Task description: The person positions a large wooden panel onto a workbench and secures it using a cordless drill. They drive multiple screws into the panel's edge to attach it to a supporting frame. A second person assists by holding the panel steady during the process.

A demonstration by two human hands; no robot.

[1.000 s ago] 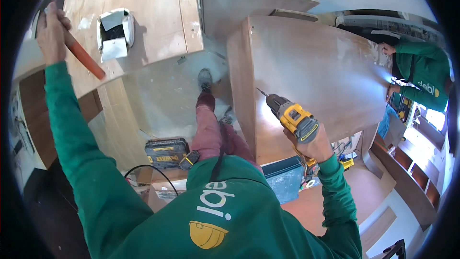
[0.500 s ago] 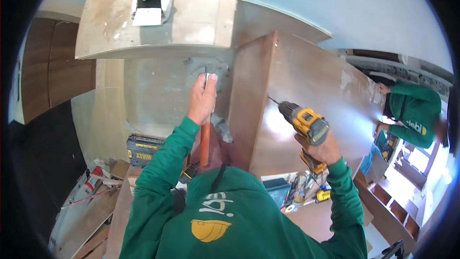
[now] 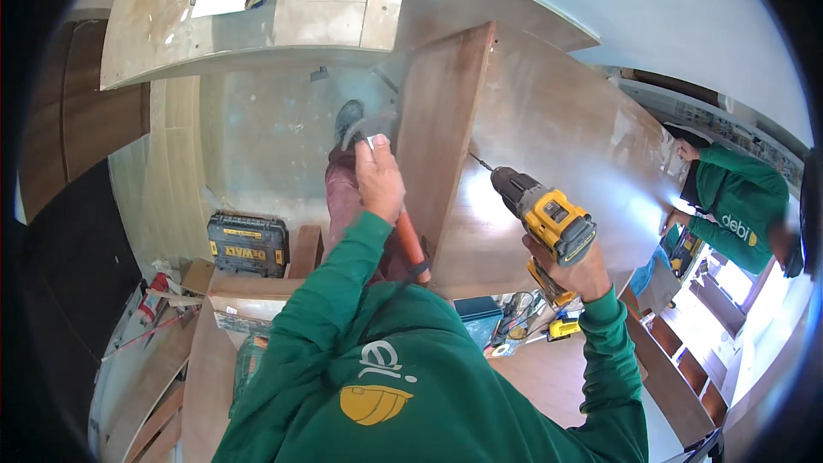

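My left hand [image 3: 380,180] is closed high on a claw hammer [image 3: 411,244], just under its metal head, and the orange handle hangs toward my body. In my right hand [image 3: 579,267] is a yellow and black cordless drill [image 3: 553,216], gripped by its handle. Its thin bit points up and left, close to the edge of a large brown wooden panel [image 3: 549,111]. The drill's body hangs over the panel's broad face. Whether the bit touches the wood I cannot tell.
At far right a co-worker in a green sweatshirt [image 3: 739,193] has hands at the panel's far end. A black tool case [image 3: 249,244] lies at left. A pale wooden cabinet top [image 3: 321,4] juts in ahead. Tools and a yellow item [image 3: 563,327] lie below the panel. Wood offcuts [image 3: 163,416] sit lower left.
The view has shifted, and my shoe and leg now show beyond the hammer. My left hand has moved slightly right and down, tilting the hammer. The drill bit sits nearer the panel's edge.
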